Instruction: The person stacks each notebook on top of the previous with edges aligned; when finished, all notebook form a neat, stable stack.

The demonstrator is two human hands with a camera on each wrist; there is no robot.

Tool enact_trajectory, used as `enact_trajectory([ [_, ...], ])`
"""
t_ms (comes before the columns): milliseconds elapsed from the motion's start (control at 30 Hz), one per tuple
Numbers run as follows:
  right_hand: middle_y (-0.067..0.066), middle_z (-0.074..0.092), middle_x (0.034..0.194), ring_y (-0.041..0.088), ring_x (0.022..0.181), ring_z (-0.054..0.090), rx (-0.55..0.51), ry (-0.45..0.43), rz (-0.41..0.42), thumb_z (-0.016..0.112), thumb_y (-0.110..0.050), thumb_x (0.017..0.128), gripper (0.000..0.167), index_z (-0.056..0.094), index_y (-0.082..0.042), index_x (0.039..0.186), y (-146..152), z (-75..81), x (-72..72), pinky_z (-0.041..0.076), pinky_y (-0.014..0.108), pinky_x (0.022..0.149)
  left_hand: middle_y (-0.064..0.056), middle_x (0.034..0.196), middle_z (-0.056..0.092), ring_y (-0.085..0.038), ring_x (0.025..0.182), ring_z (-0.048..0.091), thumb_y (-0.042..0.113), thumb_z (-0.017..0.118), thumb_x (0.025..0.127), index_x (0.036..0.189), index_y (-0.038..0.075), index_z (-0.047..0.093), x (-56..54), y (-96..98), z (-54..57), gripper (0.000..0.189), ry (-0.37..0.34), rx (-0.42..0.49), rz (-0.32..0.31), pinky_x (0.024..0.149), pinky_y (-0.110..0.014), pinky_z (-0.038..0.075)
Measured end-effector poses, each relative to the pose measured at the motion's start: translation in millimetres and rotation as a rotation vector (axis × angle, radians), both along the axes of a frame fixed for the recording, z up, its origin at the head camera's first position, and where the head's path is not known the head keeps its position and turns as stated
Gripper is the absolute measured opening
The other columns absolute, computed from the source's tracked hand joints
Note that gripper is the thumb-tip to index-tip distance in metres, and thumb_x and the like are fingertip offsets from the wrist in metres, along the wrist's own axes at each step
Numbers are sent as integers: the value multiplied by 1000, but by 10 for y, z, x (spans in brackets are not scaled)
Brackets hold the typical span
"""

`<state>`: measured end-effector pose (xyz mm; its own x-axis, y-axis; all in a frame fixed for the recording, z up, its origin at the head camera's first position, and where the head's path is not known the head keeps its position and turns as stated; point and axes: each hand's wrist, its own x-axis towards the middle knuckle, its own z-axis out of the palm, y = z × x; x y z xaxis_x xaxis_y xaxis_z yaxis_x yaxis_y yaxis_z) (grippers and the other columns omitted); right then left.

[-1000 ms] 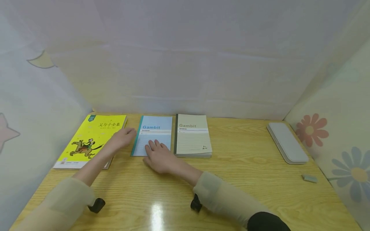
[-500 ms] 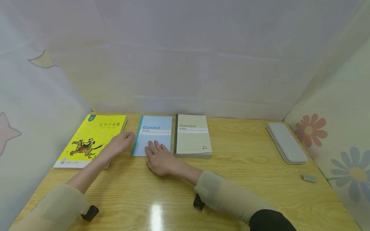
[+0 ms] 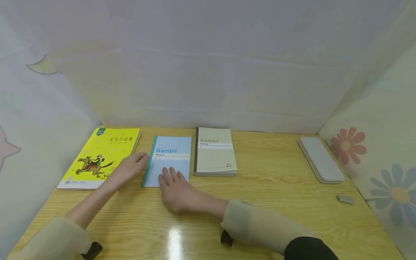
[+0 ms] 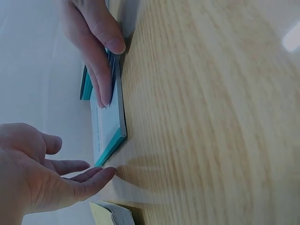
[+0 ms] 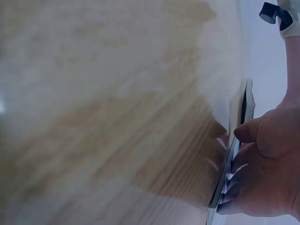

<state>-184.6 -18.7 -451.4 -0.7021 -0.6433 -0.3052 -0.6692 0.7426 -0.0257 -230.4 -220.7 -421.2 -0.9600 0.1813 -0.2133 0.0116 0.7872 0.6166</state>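
Observation:
A light-blue Gambit notebook [image 3: 172, 155] with a teal spine lies flat on the wooden table, cover up. On the lower part of its cover rest the straight fingers of my right hand [image 3: 177, 193]. In the left wrist view, that hand's thumb [image 4: 115, 45] sits at the notebook's near edge. My left hand [image 3: 131, 167] is by the teal spine, its fingers extended and slightly bent; whether they touch the spine I cannot tell. Nothing is held in the left hand. A cream Gambit notebook [image 3: 214, 151] with a dark spine lies right of the blue one, seemingly on a stack.
At the left lies a yellow comic book [image 3: 100, 155], partly covered by my left forearm. A white case [image 3: 321, 159] stands at the far right, with a small grey-green object [image 3: 345, 199] in front of it. Fabric walls [image 3: 208, 90] border the table [image 3: 276, 202] behind and on both sides.
The blue notebook has slid toward me under my right hand and now lies nearer than the cream one. My left hand has drawn back slightly alongside it.

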Motion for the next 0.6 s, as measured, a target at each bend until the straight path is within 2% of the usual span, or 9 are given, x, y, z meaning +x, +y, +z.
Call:
enact_trajectory([
  [500,14,-2,175,35,162,1,53,-34,13,27,-34,110,63,9,-10,166,-5,98,304,18,45,132,-37,155,40,-57,145,33,41,29,112,151,-14,38,170,-49,-18,68,-8,-58,7,117,-69,33],
  [600,15,-1,174,35,162,1,50,-30,15,26,-32,110,63,10,-10,166,0,103,329,18,46,132,-37,150,45,-50,132,54,39,31,112,151,-14,36,194,-55,-13,67,-28,-59,5,110,-66,44],
])
